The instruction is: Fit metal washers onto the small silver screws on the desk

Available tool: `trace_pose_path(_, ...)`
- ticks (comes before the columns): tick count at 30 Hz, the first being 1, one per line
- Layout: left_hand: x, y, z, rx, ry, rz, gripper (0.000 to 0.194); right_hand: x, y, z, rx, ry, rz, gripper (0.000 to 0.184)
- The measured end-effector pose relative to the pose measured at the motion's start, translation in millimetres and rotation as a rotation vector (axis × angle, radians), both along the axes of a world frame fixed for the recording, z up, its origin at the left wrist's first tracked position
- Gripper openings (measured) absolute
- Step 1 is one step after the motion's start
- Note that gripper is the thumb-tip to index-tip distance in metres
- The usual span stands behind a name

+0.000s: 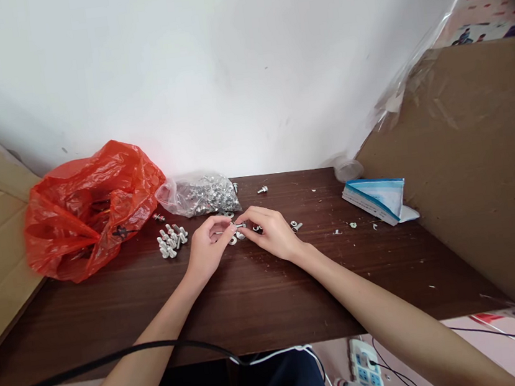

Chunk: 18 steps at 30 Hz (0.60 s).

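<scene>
A white wall (244, 82) stands at 12 o'clock behind a dark brown desk (270, 298). Taking the hands as centre, cardboard (481, 178) borders the desk at 3 o'clock. A crumpled red bag (94, 207) sits between 9 and 10 o'clock, limiting room for the left arm to swing out. A black cable (163, 343) crosses at 7 o'clock, where it could catch that arm and jolt the work. A clear bag (210, 194) of metal parts lies at 11 o'clock, close enough to be knocked; a folded blue-and-white packet (375, 194) rests well apart at 3 o'clock.

The right hand (272, 232) pinches a small silvery bolt (241, 225) at centre. The left hand (208, 243) curls its fingertips to the bolt's near-left end; whether they grip anything cannot be told. With so little to hold, the bolt might slip and roll. A cluster of bolts (169, 241) at 9 o'clock could topple if brushed. Loose washers (232, 241) at 7 o'clock could scatter under the fingers.
</scene>
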State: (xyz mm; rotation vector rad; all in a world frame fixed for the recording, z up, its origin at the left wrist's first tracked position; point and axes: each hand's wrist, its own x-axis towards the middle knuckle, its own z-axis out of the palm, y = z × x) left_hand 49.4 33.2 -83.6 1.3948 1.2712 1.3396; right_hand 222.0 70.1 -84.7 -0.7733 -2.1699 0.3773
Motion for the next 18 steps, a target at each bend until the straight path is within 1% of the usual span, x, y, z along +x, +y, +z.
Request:
trace_pose_path(4,-0.4,0.1,-2.0,-0.029,0.006,-0.038,0.033,0.3,-0.7,-0.3,0.006,0.009,0.018,0.010)
trace_pose_path(12,-1.0,0.8,-5.1,0.065,0.038,-0.053,0.026,0.5,-0.5,-0.7,0.008,0.013,0.017,0.008)
trace_pose_path(18,-0.9,-1.7,-3.5,0.101,0.088,-0.054,0.033,0.6,-0.9,0.3,0.016,0.014,0.023,0.008)
